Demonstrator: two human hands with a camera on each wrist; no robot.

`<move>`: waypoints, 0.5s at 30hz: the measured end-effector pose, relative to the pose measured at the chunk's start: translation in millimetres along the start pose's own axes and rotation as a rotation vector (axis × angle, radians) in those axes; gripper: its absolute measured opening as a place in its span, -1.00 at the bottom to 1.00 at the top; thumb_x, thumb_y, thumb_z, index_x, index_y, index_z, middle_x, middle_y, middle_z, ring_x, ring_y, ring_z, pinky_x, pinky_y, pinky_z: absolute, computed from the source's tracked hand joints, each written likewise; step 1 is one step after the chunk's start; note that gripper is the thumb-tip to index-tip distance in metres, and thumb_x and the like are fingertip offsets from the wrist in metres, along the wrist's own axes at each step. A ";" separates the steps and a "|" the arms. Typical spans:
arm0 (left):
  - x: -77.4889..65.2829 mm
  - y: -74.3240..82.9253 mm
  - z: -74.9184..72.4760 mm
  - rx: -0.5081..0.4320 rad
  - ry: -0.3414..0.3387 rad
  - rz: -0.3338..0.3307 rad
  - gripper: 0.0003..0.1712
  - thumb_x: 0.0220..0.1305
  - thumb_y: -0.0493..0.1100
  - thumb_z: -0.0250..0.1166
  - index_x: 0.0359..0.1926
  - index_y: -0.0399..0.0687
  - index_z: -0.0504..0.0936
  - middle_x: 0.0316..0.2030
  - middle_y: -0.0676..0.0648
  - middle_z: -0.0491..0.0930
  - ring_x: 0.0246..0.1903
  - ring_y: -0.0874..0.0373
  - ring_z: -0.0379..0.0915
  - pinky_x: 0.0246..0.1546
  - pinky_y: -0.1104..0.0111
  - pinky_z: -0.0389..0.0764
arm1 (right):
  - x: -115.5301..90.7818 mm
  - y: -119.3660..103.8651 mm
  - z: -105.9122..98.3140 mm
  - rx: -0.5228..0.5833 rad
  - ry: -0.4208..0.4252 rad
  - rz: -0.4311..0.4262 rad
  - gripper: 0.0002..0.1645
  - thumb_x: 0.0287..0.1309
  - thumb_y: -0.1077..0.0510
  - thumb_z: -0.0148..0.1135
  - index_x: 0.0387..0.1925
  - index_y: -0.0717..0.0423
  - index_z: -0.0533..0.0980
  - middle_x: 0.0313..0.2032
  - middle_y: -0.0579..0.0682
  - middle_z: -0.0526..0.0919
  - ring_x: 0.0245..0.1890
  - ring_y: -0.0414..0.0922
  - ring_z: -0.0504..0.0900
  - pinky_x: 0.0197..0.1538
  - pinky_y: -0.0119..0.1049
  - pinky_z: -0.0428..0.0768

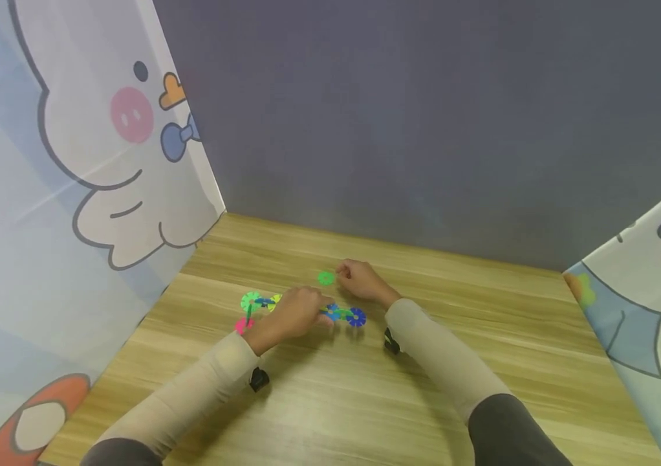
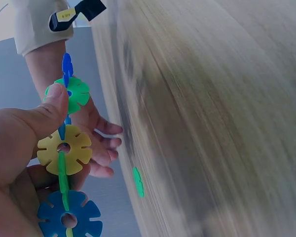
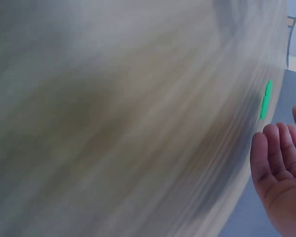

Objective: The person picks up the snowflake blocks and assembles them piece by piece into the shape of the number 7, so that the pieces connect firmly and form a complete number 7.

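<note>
My left hand (image 1: 297, 312) grips a chain of notched plastic snowflake discs (image 1: 356, 317), held above the table. In the left wrist view the thumb presses a green disc (image 2: 78, 95), with fingers behind the yellow disc (image 2: 79, 154) and a blue disc (image 2: 47, 223) lower down. The chain's far left end carries a light green disc (image 1: 249, 299) and a pink disc (image 1: 242, 326). My right hand (image 1: 361, 281) holds nothing, its fingers loosely bent beside a loose green disc (image 1: 325, 277) lying on the table. The right wrist view shows that green disc (image 3: 266, 100) just beyond the fingertips.
The wood-grain table (image 1: 482, 336) extends around both hands. A dark grey panel (image 1: 394, 129) rises at its back edge. Printed cartoon sheets stand on the left (image 1: 103, 155) and right (image 1: 656, 291). Black wrist devices (image 1: 259, 379) sit under both sleeves.
</note>
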State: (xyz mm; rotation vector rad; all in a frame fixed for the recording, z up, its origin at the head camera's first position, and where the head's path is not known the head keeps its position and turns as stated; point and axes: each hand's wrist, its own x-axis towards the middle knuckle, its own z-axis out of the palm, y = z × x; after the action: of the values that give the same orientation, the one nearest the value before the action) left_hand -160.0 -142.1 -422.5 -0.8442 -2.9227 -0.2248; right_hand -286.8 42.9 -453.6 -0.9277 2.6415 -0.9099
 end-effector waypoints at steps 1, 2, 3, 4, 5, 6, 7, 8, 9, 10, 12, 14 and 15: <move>0.2 -0.4 0.4 0.002 -0.001 0.000 -0.46 0.15 0.17 0.45 0.10 0.04 0.74 -0.20 -0.03 0.80 -0.25 0.06 0.75 -0.27 0.29 0.78 | 1.9 -1.2 0.9 0.003 -0.004 0.003 -0.65 0.39 0.16 0.18 0.12 0.23 0.55 -0.16 0.08 0.72 -0.26 -0.11 0.64 -0.07 -0.20 0.69; 0.6 -0.5 0.8 0.005 0.000 0.003 -0.47 0.14 0.17 0.46 0.08 0.05 0.75 -0.24 -0.02 0.80 -0.29 0.08 0.74 -0.31 0.30 0.77 | 3.8 -2.0 2.0 0.009 -0.011 0.007 -0.63 0.39 0.15 0.18 0.15 0.22 0.54 -0.15 0.08 0.71 -0.26 -0.12 0.62 -0.08 -0.22 0.68; 1.0 -0.5 1.0 0.008 0.000 0.005 -0.48 0.14 0.17 0.46 0.06 0.05 0.75 -0.26 -0.01 0.79 -0.32 0.10 0.73 -0.35 0.32 0.76 | 5.5 -2.2 3.2 0.016 -0.021 0.012 -0.61 0.40 0.14 0.18 0.17 0.23 0.53 -0.16 0.07 0.69 -0.29 -0.13 0.60 -0.10 -0.24 0.67; 1.5 -0.5 1.2 0.009 0.000 0.007 -0.50 0.13 0.18 0.46 0.03 0.06 0.76 -0.31 0.01 0.78 -0.36 0.13 0.70 -0.38 0.34 0.74 | 7.4 -2.2 4.4 0.023 -0.030 0.021 -0.59 0.39 0.14 0.17 0.19 0.23 0.52 -0.17 0.06 0.67 -0.31 -0.15 0.57 -0.12 -0.26 0.65; 2.0 -0.4 1.3 0.012 -0.001 0.010 -0.53 0.13 0.18 0.46 0.00 0.06 0.77 -0.36 0.03 0.76 -0.41 0.17 0.66 -0.41 0.37 0.71 | 9.3 -1.9 5.8 0.025 -0.036 0.028 -0.57 0.39 0.14 0.16 0.20 0.23 0.51 -0.19 0.05 0.66 -0.33 -0.17 0.55 -0.14 -0.29 0.63; 2.6 -0.3 1.3 0.014 -0.003 0.012 -0.54 0.14 0.18 0.46 -0.02 0.06 0.77 -0.40 0.05 0.73 -0.44 0.20 0.63 -0.43 0.39 0.69 | 11.2 -1.3 7.3 0.026 -0.042 0.036 -0.55 0.38 0.14 0.16 0.22 0.23 0.50 -0.23 0.04 0.64 -0.38 -0.18 0.52 -0.19 -0.31 0.61; 3.0 -0.4 1.4 0.013 -0.002 0.016 -0.55 0.13 0.18 0.46 -0.04 0.06 0.77 -0.43 0.06 0.71 -0.47 0.22 0.59 -0.45 0.41 0.67 | 12.9 -0.8 8.8 0.023 -0.047 0.045 -0.54 0.37 0.14 0.16 0.23 0.23 0.49 -0.26 0.03 0.62 -0.41 -0.18 0.49 -0.22 -0.34 0.58; 3.5 -0.5 1.5 0.016 -0.001 0.021 -0.56 0.13 0.19 0.46 -0.06 0.06 0.77 -0.46 0.08 0.68 -0.49 0.24 0.55 -0.47 0.42 0.65 | 14.6 -0.3 10.3 0.015 -0.047 0.053 -0.53 0.36 0.14 0.16 0.23 0.23 0.50 -0.29 0.01 0.62 -0.42 -0.20 0.47 -0.24 -0.36 0.56; 3.7 -0.5 1.4 0.018 -0.002 0.023 -0.56 0.13 0.19 0.46 -0.07 0.05 0.77 -0.47 0.08 0.68 -0.49 0.24 0.55 -0.46 0.43 0.65 | 16.0 0.4 11.8 0.010 -0.046 0.062 -0.53 0.35 0.14 0.16 0.23 0.23 0.50 -0.32 0.01 0.61 -0.45 -0.19 0.46 -0.27 -0.36 0.55; 3.7 -0.6 1.4 0.021 -0.001 0.026 -0.56 0.13 0.19 0.46 -0.07 0.05 0.76 -0.47 0.08 0.68 -0.49 0.24 0.56 -0.45 0.43 0.66 | 17.5 0.3 13.2 -0.002 -0.037 0.067 -0.53 0.33 0.14 0.17 0.22 0.22 0.51 -0.32 0.01 0.62 -0.44 -0.19 0.48 -0.27 -0.35 0.56; 3.6 -0.8 1.2 0.026 0.002 0.028 -0.54 0.13 0.19 0.46 -0.05 0.04 0.76 -0.44 0.07 0.71 -0.46 0.23 0.61 -0.41 0.42 0.69 | 20.0 0.4 16.3 -0.028 -0.022 0.067 -0.53 0.32 0.15 0.19 0.21 0.24 0.52 -0.29 0.04 0.66 -0.38 -0.15 0.55 -0.21 -0.30 0.62; 3.5 -0.9 0.9 0.031 0.001 0.025 -0.54 0.12 0.19 0.46 -0.05 0.04 0.76 -0.40 0.05 0.74 -0.43 0.20 0.65 -0.38 0.40 0.71 | 22.0 -0.1 19.4 -0.051 -0.009 0.061 -0.53 0.31 0.16 0.20 0.20 0.25 0.53 -0.17 0.08 0.71 -0.25 -0.08 0.63 -0.07 -0.21 0.68; 3.4 -0.9 0.9 0.032 0.001 0.024 -0.54 0.13 0.19 0.45 -0.05 0.04 0.76 -0.39 0.04 0.75 -0.41 0.19 0.66 -0.36 0.39 0.72 | 22.7 -0.6 20.7 -0.054 -0.008 0.061 -0.53 0.31 0.16 0.21 0.21 0.26 0.53 -0.10 0.12 0.71 -0.17 -0.03 0.66 0.01 -0.15 0.69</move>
State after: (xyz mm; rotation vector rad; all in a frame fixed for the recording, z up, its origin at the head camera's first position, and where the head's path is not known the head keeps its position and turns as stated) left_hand -163.4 -141.0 -423.1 -0.8736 -2.9052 -0.1755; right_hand -296.7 18.3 -469.2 -0.8557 2.6841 -0.8226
